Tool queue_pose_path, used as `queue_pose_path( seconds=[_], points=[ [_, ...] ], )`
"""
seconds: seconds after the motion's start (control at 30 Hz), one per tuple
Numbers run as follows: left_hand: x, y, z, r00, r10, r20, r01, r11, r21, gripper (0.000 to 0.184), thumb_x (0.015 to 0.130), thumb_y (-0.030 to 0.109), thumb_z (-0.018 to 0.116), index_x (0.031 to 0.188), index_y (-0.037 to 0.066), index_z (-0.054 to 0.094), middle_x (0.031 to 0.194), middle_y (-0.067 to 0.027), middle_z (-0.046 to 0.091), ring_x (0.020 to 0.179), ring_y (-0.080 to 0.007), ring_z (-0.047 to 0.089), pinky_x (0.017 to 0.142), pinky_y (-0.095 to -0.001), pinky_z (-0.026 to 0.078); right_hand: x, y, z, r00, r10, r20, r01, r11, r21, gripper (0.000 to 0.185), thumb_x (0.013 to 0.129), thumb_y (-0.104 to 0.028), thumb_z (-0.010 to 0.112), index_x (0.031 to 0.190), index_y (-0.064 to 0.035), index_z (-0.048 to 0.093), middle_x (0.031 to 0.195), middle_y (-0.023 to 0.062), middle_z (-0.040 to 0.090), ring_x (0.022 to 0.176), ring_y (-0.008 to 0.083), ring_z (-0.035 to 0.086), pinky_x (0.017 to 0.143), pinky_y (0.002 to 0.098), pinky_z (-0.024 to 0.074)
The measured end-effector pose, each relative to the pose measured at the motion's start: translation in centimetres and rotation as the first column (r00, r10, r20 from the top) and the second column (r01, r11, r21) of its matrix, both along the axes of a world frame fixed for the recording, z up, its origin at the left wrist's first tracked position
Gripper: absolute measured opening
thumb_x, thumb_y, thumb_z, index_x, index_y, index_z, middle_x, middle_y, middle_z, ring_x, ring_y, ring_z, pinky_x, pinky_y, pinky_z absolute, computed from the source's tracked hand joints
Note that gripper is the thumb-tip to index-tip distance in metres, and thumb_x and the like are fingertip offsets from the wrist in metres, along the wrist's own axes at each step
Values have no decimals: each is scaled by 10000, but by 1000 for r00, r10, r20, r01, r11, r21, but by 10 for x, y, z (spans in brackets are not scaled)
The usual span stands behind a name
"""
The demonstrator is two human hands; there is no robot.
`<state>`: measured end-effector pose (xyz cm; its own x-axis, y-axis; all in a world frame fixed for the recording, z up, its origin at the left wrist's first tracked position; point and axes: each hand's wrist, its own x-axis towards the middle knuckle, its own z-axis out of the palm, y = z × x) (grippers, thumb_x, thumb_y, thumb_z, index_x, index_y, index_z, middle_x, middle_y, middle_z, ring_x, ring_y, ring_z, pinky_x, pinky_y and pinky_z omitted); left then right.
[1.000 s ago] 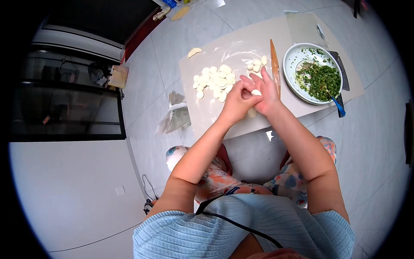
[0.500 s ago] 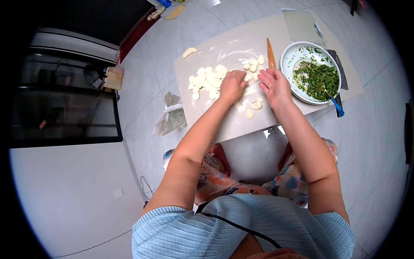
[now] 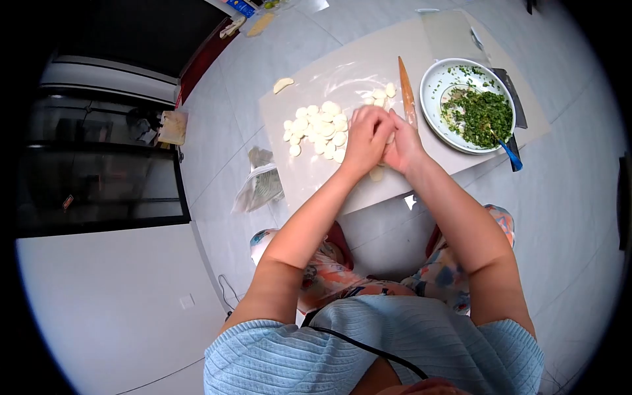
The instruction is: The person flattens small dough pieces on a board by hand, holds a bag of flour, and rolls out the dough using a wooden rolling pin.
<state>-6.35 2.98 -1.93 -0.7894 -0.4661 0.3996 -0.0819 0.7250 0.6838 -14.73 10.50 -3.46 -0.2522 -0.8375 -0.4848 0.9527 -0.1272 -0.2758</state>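
Above the floured board [image 3: 316, 187], my left hand [image 3: 367, 137] curls over the palm of my right hand [image 3: 403, 146]. A pale piece of dough [image 3: 390, 138] shows in the narrow gap between them, mostly hidden by the fingers. Many small dough pieces [image 3: 319, 128] lie in a cluster left of my left hand. Several more dough pieces [image 3: 379, 96] sit just beyond the fingers, and a flattened one [image 3: 376, 174] lies below the wrists. A tapered wooden rolling pin [image 3: 406, 89] rests beyond my right hand.
A white bowl [image 3: 428, 99] of chopped greens, with a blue-handled utensil [image 3: 511, 157] in it, stands at the right on a dark board [image 3: 512, 99]. A long dough strip [image 3: 283, 85] lies at the far left. A plastic bag [image 3: 260, 187] is beside the board.
My left hand has come away from the dough pieces and moved onto my right palm. My right hand, open and palm up before, has moved left to meet it.
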Motion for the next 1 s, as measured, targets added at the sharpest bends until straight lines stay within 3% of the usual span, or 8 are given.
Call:
queue_pose_path(
  seconds=[0.07,0.17,0.2,0.27,0.33,0.67,0.8,1.0],
  points=[
    [-7,0,0,997,73,11,-74,992,100,335,926,258,591,1175,37,628,1267,-147,606,1246,-344,493,1110,-490,285,7,-1,9,999,52,-4,-52,995,-85,475,1070,-428,358,1403,-106,465,1396,99,521,1288,258,517,1069,421,443],
    [-7,13,-3,984,41,172,7,963,-270,572,956,272,515,1433,-34,439,1536,-223,383,1501,-390,225,1206,-539,141,1,1,5,995,87,40,-74,964,-255,585,1070,-472,313,1525,-104,337,1552,127,388,1423,268,391,1174,438,316],
    [-4,34,6,993,-79,84,94,975,-200,592,987,237,440,1501,-38,337,1580,-232,313,1492,-443,202,1206,-543,123,-6,-9,-30,871,125,475,100,901,-421,614,1065,-496,309,1549,-119,296,1583,117,340,1448,249,351,1191,430,284],
    [-5,23,12,994,-46,96,65,977,-205,596,988,259,440,1497,-37,348,1585,-232,303,1495,-442,194,1205,-549,118,6,-5,-12,557,238,796,321,822,-471,645,1060,-521,306,1574,-135,255,1614,108,292,1473,229,310,1207,422,251],
    [-9,6,19,994,6,109,17,977,-213,608,989,301,439,1490,-35,372,1596,-232,282,1501,-440,179,1204,-560,108,30,11,29,993,-15,-114,-17,961,-275,681,1044,-562,312,1580,-149,239,1628,80,263,1483,245,286,1206,413,255],
    [-11,19,42,986,93,138,-60,973,-223,640,998,298,377,1539,-29,280,1625,-244,206,1523,-432,103,1196,-590,46,5,-4,18,999,38,-28,-46,889,-456,579,1079,-492,265,1570,-185,258,1626,14,270,1479,192,274,1215,368,230],
    [-22,37,43,959,92,269,21,922,-387,768,960,345,498,1564,-11,185,1635,-215,184,1534,-368,102,1207,-592,60,6,-11,3,979,-104,-175,8,878,-479,746,980,-686,340,1597,-287,208,1621,39,262,1459,262,308,1140,424,286],
    [-33,-4,64,991,-31,-133,51,987,151,672,1044,426,310,1557,0,230,1620,-242,233,1506,-354,225,1209,-484,153,-17,5,59,999,-2,-52,-17,932,-361,818,1023,-639,249,1586,-54,153,1613,177,254,1472,330,291,1188,502,256]
  ],
)
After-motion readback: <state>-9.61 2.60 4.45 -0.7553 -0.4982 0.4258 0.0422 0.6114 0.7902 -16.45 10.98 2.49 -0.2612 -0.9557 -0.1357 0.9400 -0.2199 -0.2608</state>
